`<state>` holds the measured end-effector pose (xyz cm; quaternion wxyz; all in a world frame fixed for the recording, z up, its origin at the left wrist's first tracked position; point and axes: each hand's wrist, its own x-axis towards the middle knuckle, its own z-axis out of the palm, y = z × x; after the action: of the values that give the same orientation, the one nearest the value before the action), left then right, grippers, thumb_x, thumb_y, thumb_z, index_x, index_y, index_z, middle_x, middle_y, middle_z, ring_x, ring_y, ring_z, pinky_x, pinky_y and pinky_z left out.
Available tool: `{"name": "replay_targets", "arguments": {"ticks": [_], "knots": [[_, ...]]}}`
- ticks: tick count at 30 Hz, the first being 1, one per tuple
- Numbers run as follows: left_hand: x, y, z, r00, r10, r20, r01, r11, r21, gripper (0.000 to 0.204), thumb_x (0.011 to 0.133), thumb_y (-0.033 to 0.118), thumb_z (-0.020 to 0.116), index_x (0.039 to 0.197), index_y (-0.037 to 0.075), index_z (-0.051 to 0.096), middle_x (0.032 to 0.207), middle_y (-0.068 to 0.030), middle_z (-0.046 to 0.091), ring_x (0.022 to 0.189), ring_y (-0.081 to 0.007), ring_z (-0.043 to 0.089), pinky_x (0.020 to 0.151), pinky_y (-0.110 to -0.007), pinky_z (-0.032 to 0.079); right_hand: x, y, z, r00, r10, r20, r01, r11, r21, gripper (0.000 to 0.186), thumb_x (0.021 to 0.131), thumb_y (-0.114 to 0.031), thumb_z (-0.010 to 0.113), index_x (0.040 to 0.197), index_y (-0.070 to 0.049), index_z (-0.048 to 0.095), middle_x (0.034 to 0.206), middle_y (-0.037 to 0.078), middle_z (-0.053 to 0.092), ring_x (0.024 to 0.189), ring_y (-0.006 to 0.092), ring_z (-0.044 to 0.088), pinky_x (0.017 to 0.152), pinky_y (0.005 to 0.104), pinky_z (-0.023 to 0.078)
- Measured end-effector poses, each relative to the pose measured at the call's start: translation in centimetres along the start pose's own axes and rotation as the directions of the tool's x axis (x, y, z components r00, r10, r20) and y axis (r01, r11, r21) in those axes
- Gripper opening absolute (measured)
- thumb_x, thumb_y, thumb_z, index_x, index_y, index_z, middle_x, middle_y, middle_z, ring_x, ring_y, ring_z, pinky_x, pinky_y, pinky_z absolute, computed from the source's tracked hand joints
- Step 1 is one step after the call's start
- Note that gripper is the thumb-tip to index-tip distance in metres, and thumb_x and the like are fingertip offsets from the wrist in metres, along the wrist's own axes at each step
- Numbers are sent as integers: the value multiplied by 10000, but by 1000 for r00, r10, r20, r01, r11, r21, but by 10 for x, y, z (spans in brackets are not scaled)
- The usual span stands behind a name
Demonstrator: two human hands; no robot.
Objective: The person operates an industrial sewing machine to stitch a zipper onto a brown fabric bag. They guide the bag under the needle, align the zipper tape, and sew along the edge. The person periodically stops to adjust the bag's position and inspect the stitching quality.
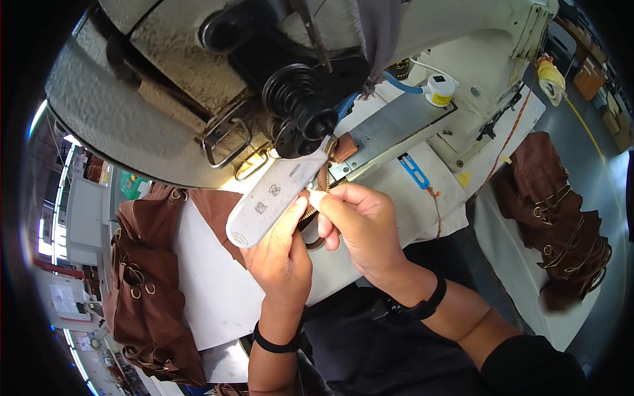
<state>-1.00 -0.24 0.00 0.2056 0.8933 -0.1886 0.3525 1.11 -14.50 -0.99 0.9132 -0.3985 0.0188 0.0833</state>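
Note:
At the sewing machine's head (297, 109), a grey oblong plate (264, 198) slants over my hands. My left hand (281, 257) is closed beneath that plate on a brown leather strip (322, 178) edged with a brass zipper (307, 214); its fingertips are partly hidden. My right hand (360, 234) pinches at the zipper beside my left thumb, around a small metal piece that looks like a slider, mostly covered by the fingertips. A brown leather tab (345, 148) sits at the needle area, above both hands.
Brown leather bags with brass rings pile up on the left (148, 284) and right (548, 224). A blue slotted tool with a cord (413, 170) lies on the white work surface (218, 303). A blue tube joins a small white container (439, 89) on the machine.

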Motion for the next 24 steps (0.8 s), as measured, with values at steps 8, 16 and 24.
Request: {"name": "replay_targets", "arguments": {"ticks": [8, 16, 24], "knots": [[4, -4, 2, 1000, 16, -12, -16, 999, 28, 337, 882, -108, 631, 1146, 59, 756, 1196, -125, 763, 1065, -227, 705, 1016, -373, 438, 2, 0, 3, 996, -60, -60, 58, 998, -37, 209, 996, -141, 663, 841, -2, 686, 680, 31, 671, 531, 52, 565, 500, 208, 441], [6, -2, 2, 993, 108, -56, -105, 993, 57, 298, 847, -114, 680, 1092, 37, 758, 1122, -119, 773, 1030, -240, 717, 950, -377, 487, 6, 6, 2, 944, -328, -28, 300, 893, -336, 233, 994, -94, 664, 786, 12, 657, 627, -4, 614, 551, 29, 519, 499, 216, 401], [9, -7, 6, 990, 99, -99, -99, 995, 4, 224, 850, -96, 716, 1034, 24, 759, 1062, -111, 784, 951, -244, 733, 884, -350, 493, 14, 12, 1, 901, -433, -24, 372, 800, -470, 306, 966, -98, 687, 700, -2, 570, 545, 6, 528, 514, 44, 408, 460, 284, 347]]}}
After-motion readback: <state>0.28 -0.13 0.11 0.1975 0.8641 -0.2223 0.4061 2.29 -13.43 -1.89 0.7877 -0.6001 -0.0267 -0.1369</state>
